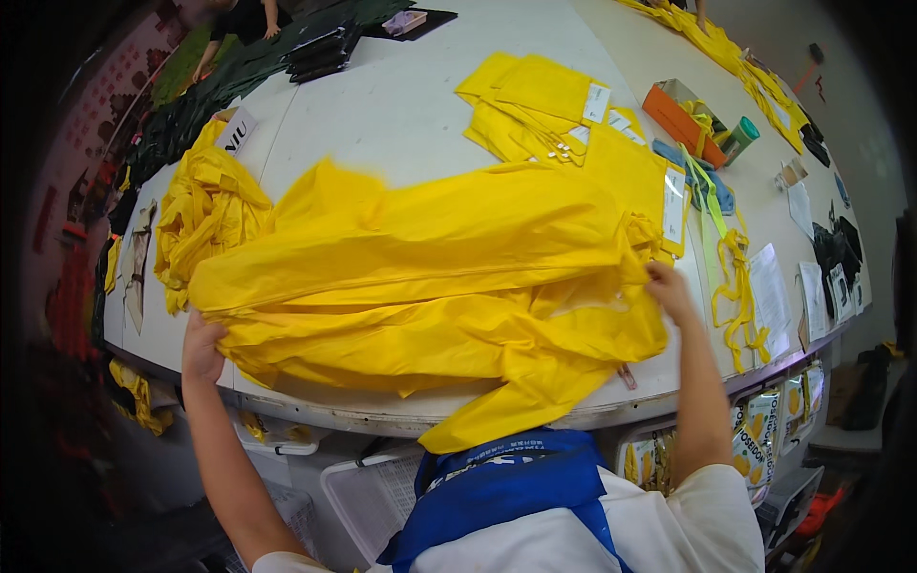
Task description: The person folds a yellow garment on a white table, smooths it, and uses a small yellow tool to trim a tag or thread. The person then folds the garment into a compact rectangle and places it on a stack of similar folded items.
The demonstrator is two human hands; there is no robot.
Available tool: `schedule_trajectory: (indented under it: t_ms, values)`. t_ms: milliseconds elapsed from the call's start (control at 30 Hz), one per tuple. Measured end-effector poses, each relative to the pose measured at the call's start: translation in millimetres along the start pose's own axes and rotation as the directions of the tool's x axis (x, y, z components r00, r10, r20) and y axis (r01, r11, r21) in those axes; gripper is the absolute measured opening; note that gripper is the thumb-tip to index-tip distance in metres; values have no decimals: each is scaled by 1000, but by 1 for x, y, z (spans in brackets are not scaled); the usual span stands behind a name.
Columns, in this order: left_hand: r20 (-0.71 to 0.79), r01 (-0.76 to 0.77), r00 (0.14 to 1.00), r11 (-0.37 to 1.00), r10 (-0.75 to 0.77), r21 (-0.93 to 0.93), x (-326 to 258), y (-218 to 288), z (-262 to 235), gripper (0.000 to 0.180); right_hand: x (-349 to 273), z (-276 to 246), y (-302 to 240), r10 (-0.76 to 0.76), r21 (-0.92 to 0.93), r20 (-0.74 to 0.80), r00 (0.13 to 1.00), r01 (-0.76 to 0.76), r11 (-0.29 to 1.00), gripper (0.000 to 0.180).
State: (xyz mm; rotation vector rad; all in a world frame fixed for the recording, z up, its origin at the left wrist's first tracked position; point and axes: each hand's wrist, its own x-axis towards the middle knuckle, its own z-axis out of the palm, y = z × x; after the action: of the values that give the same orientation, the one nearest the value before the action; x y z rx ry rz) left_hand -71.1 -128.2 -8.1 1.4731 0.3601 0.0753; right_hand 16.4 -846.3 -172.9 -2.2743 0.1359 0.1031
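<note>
A long yellow raincoat (411, 258) lies stretched sideways across the table in front of me, in loose lengthwise folds. My left hand (202, 348) is closed on its left end. At the opposite end my right hand (671, 291) pinches the bunched fabric, though the fingertips are partly hidden. One sleeve-like part hangs over the near table edge toward my blue apron (516, 487). The coat's upper left part is slightly blurred. Behind its right end lie folded yellow garments (535, 100) with white labels.
A crumpled yellow pile (210, 205) sits at the left of the white table (401, 124). To the right are an orange box (683, 124), a green cylinder (740, 138), yellow straps (734, 286) and papers (769, 286). Dark packages (320, 53) and another person's hands (272, 31) are at the far left.
</note>
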Motion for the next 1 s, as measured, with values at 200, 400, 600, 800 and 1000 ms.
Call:
schedule_trajectory:
  t_ms: [200,400,600,800,1000]
  values:
    - [-193,59,978,990,-83,-127,3,-43,-53,84,-20,-81,31,208,817,26,978,-141,560,25]
    - [-207,165,959,975,-194,-149,2,-55,-21,83,-42,-16,58,425,505,-292,857,-240,829,23]
    - [-218,176,956,979,-196,-106,-10,-57,-23,82,-145,19,124,307,116,-475,825,-288,951,16]
    - [-256,207,941,975,-221,-81,-9,-61,-10,83,-165,44,49,527,402,-104,843,-449,798,21]
    - [-281,222,932,973,-231,-63,-9,-59,-8,84,-150,15,46,369,911,53,928,-197,363,33]
